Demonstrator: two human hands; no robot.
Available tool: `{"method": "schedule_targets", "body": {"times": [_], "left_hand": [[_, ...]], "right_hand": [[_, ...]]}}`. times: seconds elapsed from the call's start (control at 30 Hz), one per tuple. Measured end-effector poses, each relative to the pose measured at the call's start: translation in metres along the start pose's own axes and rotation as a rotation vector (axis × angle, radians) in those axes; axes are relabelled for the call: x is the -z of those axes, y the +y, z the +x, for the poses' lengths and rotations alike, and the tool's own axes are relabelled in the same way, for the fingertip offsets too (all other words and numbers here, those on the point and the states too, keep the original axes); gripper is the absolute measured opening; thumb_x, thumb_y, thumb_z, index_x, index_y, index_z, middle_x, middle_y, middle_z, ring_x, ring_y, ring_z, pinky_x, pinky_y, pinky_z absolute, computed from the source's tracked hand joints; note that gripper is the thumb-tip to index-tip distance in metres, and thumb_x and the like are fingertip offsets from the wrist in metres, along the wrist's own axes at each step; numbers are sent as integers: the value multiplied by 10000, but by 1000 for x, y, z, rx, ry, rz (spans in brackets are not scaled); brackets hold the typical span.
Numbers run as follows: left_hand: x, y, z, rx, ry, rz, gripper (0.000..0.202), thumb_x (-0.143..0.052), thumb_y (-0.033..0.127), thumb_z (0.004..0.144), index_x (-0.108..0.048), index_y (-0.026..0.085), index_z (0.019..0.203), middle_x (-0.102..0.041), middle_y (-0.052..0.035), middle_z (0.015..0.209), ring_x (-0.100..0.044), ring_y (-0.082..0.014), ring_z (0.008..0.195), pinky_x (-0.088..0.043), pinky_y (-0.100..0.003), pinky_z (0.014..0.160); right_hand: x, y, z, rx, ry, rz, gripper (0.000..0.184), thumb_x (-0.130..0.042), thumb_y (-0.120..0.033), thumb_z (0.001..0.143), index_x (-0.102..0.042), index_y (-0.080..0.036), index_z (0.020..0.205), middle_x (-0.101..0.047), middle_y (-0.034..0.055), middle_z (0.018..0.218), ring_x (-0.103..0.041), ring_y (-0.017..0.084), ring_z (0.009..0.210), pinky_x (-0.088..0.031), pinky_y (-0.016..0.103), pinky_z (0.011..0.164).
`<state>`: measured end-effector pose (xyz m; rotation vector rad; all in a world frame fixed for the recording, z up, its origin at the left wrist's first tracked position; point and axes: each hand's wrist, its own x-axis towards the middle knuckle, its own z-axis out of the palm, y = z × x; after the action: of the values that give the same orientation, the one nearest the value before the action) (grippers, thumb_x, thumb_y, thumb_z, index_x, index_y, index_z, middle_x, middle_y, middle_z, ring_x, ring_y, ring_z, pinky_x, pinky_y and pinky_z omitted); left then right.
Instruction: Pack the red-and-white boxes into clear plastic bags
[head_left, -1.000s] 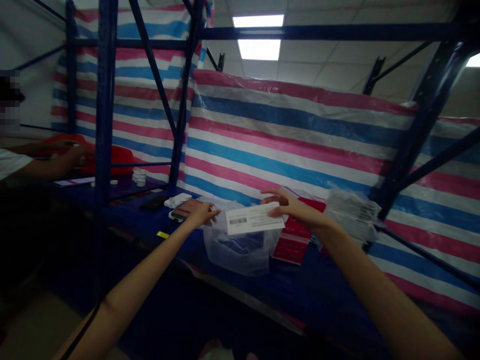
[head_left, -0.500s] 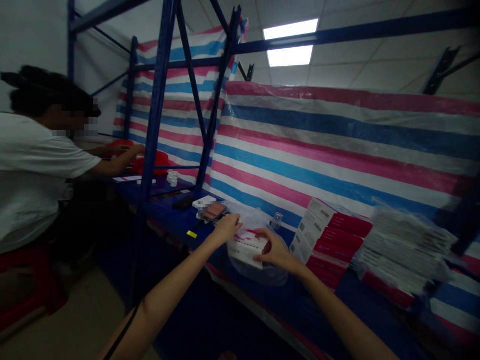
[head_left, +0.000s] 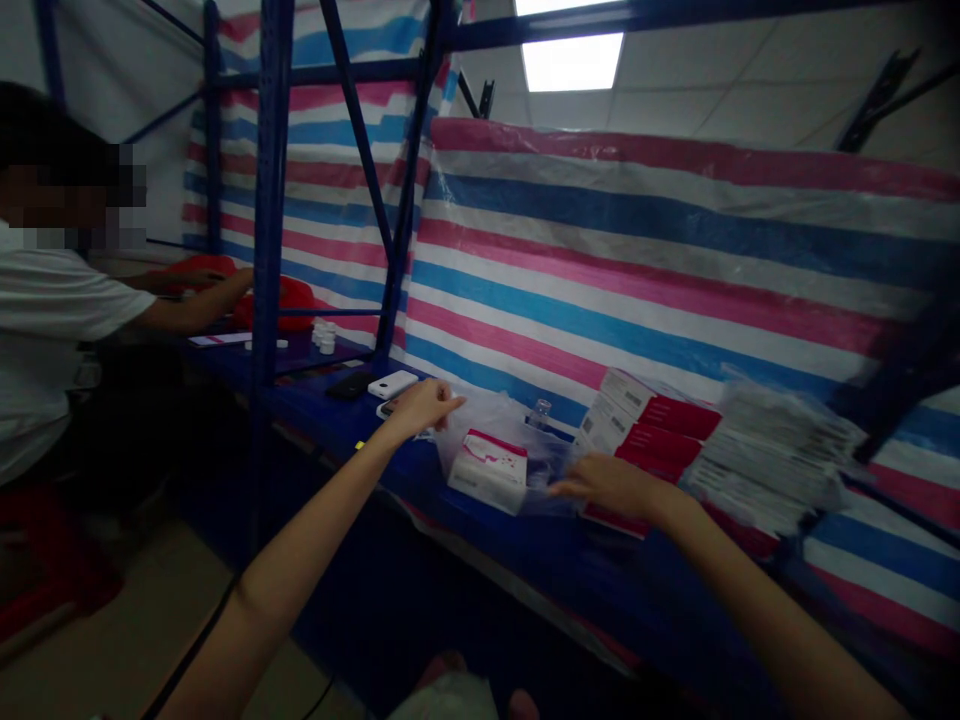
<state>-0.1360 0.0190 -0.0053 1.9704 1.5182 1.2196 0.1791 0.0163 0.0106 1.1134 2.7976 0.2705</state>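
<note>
The left hand (head_left: 421,405) pinches the rim of a clear plastic bag (head_left: 501,440) lying on the blue surface (head_left: 480,530). A white-and-red box (head_left: 489,470) sits inside it. The right hand (head_left: 611,485), fingers loosely spread and empty, rests at the bag's other edge, beside stacked red-and-white boxes (head_left: 649,430).

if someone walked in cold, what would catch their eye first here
Probably the striped pink, blue and white tarp covering the whole back of the blue shelf. Next, the clear plastic bag at the centre with a white and pink box in it, the left hand on its left edge and the right hand beside it. A stack of red and white boxes stands right of them.
</note>
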Motion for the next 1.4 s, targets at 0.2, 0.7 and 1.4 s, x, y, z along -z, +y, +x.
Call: {"method": "schedule_targets", "body": {"times": [0.2,0.7,1.4], "left_hand": [[9,4,-10,11,216,185,302,-600,446,702,-473,185,622,-570,4,577,-547,-151,566,-329,-234,507],[-28,32,-30,-466,41,0,150,-600,327,777,-572,211,867,-482,-54,1130,-409,-209,1133,-272,-376,1003],[-84,-3,9,-304,-135,-393,495,-516,373,823,-475,139,1258,-633,-110,1073,-526,-230,1053,-373,-365,926]], "right_hand": [[17,-15,-11,-30,70,-64,176,-614,-133,716,-656,-173,882,-632,93,941,-595,216,845,-438,281,708],[60,-29,-7,180,16,257,262,-682,-363,690,-619,-183,869,-589,40,929,-524,201,909,-382,316,793],[-52,0,71,-255,810,1414,310,-672,-505,605,-664,-201,661,-668,44,782,-580,213,845,-400,334,845]]}}
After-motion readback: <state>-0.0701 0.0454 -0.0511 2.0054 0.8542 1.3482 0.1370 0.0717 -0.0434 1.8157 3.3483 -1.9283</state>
